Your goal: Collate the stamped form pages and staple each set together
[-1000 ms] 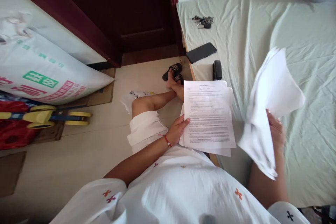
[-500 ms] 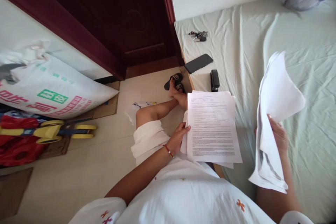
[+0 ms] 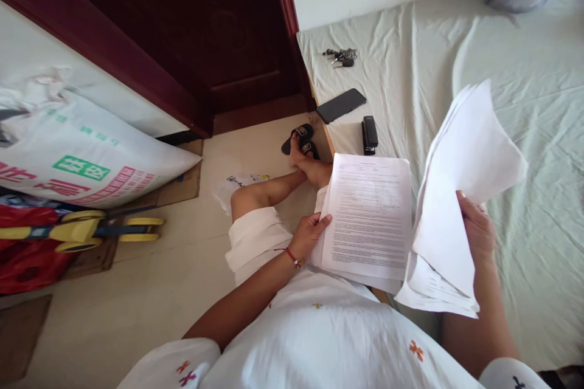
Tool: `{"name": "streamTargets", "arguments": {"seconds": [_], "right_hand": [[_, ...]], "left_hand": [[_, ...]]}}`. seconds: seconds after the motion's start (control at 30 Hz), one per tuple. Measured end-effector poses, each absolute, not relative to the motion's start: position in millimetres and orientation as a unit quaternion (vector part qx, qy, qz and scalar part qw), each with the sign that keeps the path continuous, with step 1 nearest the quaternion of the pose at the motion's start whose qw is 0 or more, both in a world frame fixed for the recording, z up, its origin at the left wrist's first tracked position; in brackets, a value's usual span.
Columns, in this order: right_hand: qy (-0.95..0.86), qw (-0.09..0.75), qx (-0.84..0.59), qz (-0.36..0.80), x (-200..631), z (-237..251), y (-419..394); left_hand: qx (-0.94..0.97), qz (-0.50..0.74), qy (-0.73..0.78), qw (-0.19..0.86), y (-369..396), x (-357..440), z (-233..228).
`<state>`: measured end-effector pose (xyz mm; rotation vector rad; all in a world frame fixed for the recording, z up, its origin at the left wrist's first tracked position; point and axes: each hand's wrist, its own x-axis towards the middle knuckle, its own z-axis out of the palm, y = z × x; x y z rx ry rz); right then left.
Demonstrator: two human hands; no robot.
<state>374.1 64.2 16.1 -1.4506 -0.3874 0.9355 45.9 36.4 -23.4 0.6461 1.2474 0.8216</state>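
Observation:
My left hand (image 3: 311, 233) grips the left edge of a thin stack of printed pages (image 3: 369, 213), held flat above my lap at the bed's edge. My right hand (image 3: 477, 228) holds a second sheaf of white sheets (image 3: 456, 194), raised and bent, its lower edge touching the right side of the printed pages. A red string bracelet is on my left wrist. I sit on the bed's edge with one leg and a black sandal (image 3: 298, 137) on the floor.
On the pale green bedsheet (image 3: 524, 73) lie a black stapler (image 3: 368, 134), a dark phone (image 3: 341, 105) and a bunch of keys (image 3: 340, 56). A dark wooden door stands ahead. A large printed sack (image 3: 77, 152) and a yellow toy (image 3: 86, 228) lie on the floor at left.
My right hand has swung its sheaf leftward, toward the printed pages, until the two stacks meet. The left hand has tilted its pages slightly.

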Motion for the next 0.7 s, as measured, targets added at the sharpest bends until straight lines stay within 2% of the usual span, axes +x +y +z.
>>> {"name": "streamTargets", "arguments": {"seconds": [0.1,0.27,0.47,0.7], "right_hand": [[-0.163,0.625,-0.632,0.427,368,14,65],[-0.215,0.55,-0.698,0.404,364,15,65],[-0.214,0.551,-0.696,0.407,362,17,67],[-0.215,0.547,-0.69,0.422,360,14,67]], "left_hand": [[0.29,0.372,0.562,0.679,36,48,-22],[0.326,0.403,0.545,0.659,34,51,-24],[0.362,0.354,0.555,0.66,24,52,-36],[0.357,0.349,0.514,0.697,31,42,-24]]}}
